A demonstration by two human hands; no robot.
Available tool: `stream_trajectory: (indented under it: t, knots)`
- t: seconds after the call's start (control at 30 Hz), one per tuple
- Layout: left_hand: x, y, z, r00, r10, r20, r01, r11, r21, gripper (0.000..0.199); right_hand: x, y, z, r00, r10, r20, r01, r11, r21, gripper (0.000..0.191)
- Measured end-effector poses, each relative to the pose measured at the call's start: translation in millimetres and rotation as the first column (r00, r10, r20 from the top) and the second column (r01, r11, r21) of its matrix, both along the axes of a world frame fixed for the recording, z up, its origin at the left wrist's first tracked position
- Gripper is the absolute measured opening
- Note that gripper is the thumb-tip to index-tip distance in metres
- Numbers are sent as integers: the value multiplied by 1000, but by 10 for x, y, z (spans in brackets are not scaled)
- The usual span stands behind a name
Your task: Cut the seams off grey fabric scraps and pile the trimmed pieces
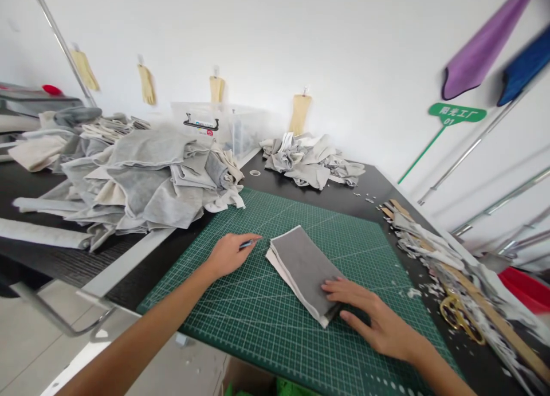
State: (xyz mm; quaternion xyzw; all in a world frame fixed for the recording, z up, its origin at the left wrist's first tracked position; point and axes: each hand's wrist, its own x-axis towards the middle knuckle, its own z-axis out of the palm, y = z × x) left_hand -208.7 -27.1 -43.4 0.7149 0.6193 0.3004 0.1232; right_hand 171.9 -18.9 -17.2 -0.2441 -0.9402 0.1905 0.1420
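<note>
This one camera sits on the person's head. It looks forward and down, right over the person's left hand [230,255] and right hand [378,321], which come in from the bottom. The green cutting mat [275,350] is very close. The black table [344,201] goes on past it, and the white wall [301,40] is farther off at the back.
</note>
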Motion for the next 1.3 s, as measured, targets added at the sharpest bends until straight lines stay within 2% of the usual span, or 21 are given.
stream_trajectory:
  t: [0.1,0.23,0.37,0.5,0.63,0.83,0.93,1.03,1.17,1.3]
  knots:
    - [16,2,-10,1000,-6,-22,6,1000,-1,33,163,-43,-102,990,-132,-54,131,991,-9,34]
    - [33,6,-35,999,-21,-43,21,1000,-10,34,116,-87,-162,953,-252,-169,257,967,5,28]
    - [47,13,-52,999,-39,-36,38,999,-17,36,-115,-77,-14,942,-230,-246,246,969,35,28]
    - [60,15,-38,1000,-28,0,28,1000,-13,40,-374,50,100,962,-229,-147,237,971,36,41]
    - [101,11,35,999,-42,21,43,999,-29,43,-639,178,10,971,-229,-62,231,972,33,58]
    - [339,106,259,983,-182,17,183,982,-50,46,-862,237,-237,976,-214,-48,216,976,34,63]
    - [493,241,343,967,-253,-2,253,967,-32,47,-843,236,-308,979,-192,-74,195,980,41,63]
    - [593,392,344,953,-299,-38,299,954,-19,44,-779,259,-324,979,-190,-71,192,981,16,74]
    - [615,487,222,941,-329,-83,328,944,-27,38,-614,351,-292,982,-191,-15,190,981,-23,90]
    - [566,449,84,928,-360,-95,359,933,-25,32,-387,458,-256,997,-67,-24,66,997,-39,86]
